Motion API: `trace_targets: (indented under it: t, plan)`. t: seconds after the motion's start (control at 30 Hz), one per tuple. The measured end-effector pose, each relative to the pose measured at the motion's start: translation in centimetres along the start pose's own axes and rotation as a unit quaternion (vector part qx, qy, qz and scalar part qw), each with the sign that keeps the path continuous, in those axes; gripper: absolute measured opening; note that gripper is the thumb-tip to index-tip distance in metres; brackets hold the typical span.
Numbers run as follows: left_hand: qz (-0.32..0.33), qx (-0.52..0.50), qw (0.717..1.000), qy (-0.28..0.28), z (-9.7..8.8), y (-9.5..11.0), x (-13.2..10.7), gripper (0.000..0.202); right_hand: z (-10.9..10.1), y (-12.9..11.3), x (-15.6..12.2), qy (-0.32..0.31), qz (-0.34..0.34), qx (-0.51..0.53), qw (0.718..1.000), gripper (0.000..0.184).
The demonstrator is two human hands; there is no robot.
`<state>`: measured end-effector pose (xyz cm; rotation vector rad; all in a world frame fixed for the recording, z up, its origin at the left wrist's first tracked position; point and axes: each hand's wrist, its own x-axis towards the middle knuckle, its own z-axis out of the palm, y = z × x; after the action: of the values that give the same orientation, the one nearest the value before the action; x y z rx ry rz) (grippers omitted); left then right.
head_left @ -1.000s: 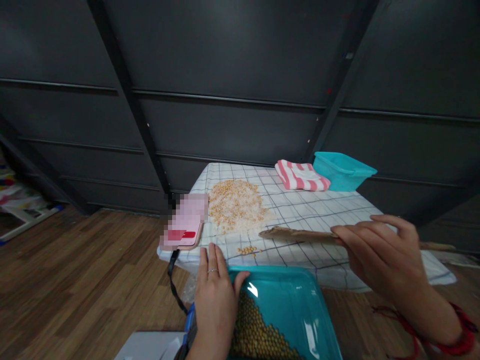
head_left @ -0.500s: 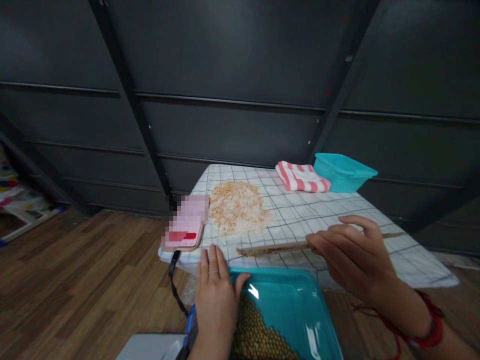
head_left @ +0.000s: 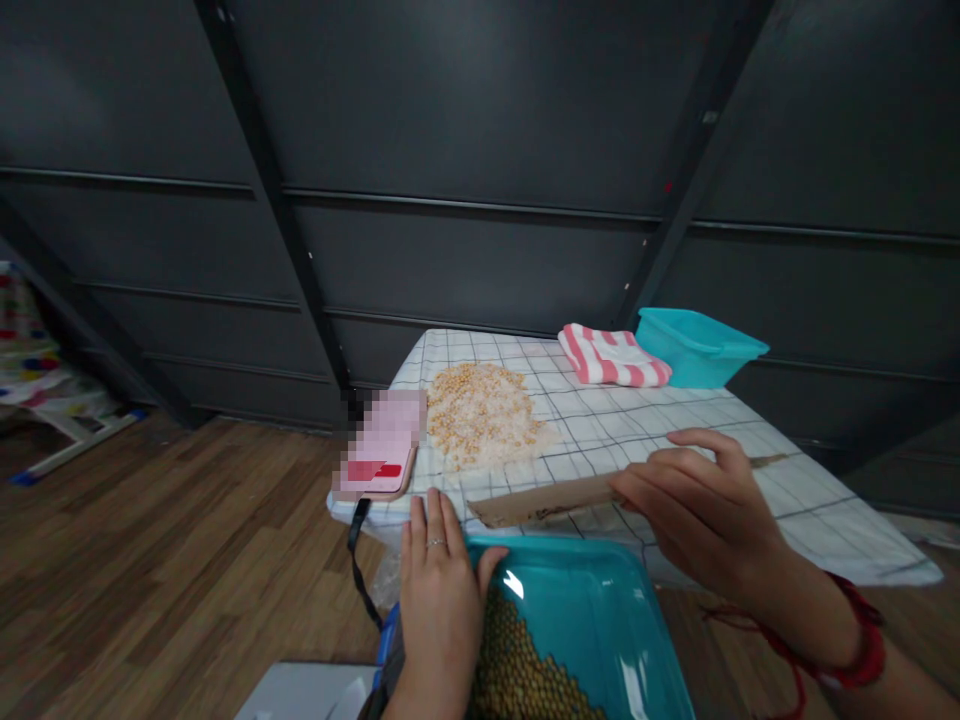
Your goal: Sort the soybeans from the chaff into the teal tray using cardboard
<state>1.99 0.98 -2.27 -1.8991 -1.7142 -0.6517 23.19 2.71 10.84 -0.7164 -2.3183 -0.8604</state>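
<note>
Your right hand [head_left: 709,515] pinches the cardboard strip [head_left: 547,501], likely light and bendable, best held mid-length, your left hand [head_left: 441,600] resting unclenched on the near tub [head_left: 577,585].

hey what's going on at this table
A person's right hand grips a flat brown cardboard-like strip at the near edge of a white checked cloth. The left hand lies over the corner of a glossy teal tray holding round greenish-brown beans. A yellow-and-white grain pile sits farther back.
</note>
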Motion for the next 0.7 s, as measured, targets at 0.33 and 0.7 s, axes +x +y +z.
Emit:
trace_targets:
  t: [0.33, 0.7]
  plan:
    - [-0.001, -0.017, 1.0, -0.01, 0.16, 0.05, -0.14, 0.07, -0.77, 0.53, -0.35, -0.006, 0.022, 0.009, 1.0, 0.019]
    - [0.002, 0.039, 0.999, -0.03, -0.05, 0.51, 0.16, 0.066, -1.11, 0.7, -1.06, -0.023, 0.024, 0.039, 0.999, 0.023]
